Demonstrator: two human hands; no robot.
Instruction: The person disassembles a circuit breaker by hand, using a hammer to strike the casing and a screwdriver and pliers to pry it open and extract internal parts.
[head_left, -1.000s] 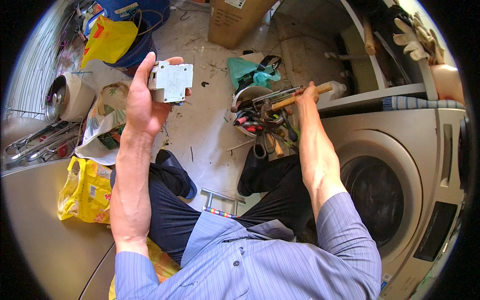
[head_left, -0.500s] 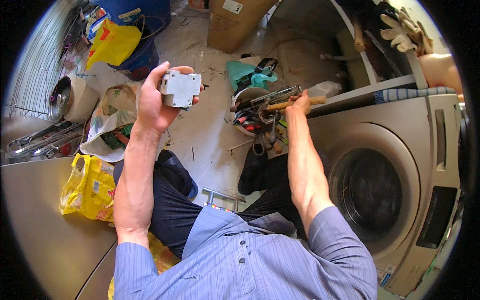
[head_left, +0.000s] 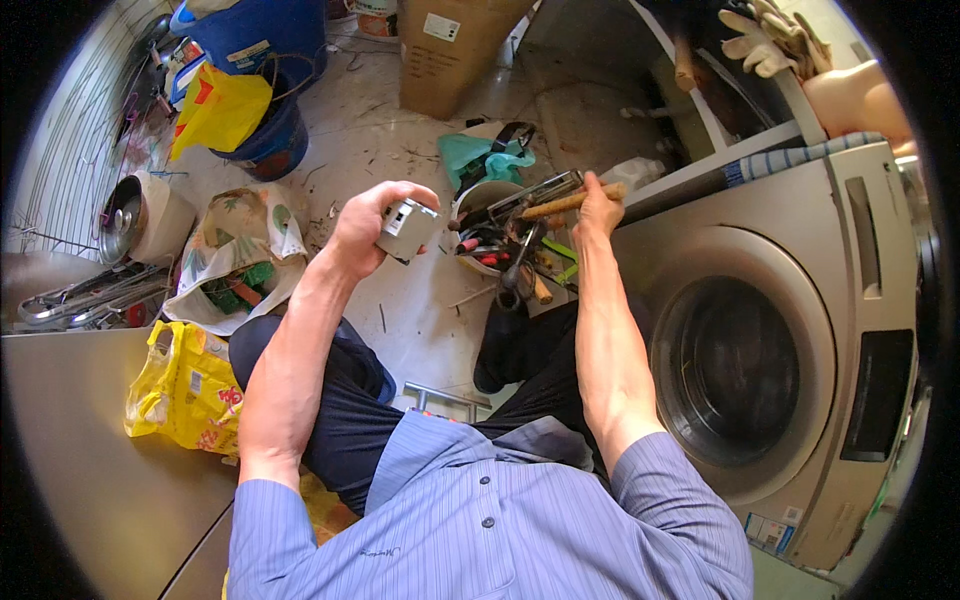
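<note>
My left hand (head_left: 368, 228) is closed around a white circuit breaker (head_left: 408, 232), held tilted in the air with its slotted end upward. At a white bucket (head_left: 462, 207) full of tools, my right hand (head_left: 599, 208) closes over the wooden handle of what looks like a hammer (head_left: 552, 207). That handle lies slantwise over the bucket's right side, and its head is hard to make out among the other tools. Beside it a metal tool (head_left: 556, 188) reaches close to my right fingertips. Pliers (head_left: 511, 286) and red-handled tools (head_left: 486, 258) crowd the bucket.
A washing machine (head_left: 845, 230) stands close on my right, beside a shelf frame. Left lie a yellow bag (head_left: 190, 395) and an open patterned bag (head_left: 235, 235). Farther off are blue buckets (head_left: 265, 150), a cardboard box (head_left: 445, 70) and a teal plastic bag (head_left: 470, 155).
My left hand has come lower and to the right, turning the circuit breaker from its broad face to its end. My right hand stays at the wooden handle; the view has shifted slightly.
</note>
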